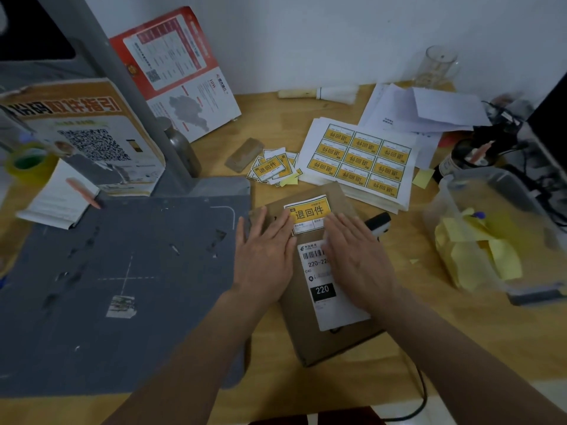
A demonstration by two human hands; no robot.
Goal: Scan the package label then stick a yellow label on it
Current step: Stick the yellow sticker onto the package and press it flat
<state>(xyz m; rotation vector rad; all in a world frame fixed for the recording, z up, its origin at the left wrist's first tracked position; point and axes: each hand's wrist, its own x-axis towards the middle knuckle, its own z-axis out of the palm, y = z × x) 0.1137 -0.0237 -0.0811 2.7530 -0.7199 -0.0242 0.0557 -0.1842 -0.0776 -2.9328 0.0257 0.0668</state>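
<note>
Package (319, 271) lies flat on bench (399, 348), right of the grey mat (122, 286). Both hands — left (264, 256), right (359, 259) — spread flat, pressing yellow label (310, 214) edges onto its far end — likely to seat the adhesive.

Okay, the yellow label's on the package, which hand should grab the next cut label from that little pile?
Probably the left hand. Both hands lie flat on the package, pressing the yellow label, and the pile of cut labels lies just beyond the left fingertips. The right hand sits farther from it, nearer the uncut label sheets.

Single head-worn view, looking steeply down, close over desk (306, 391)
</note>
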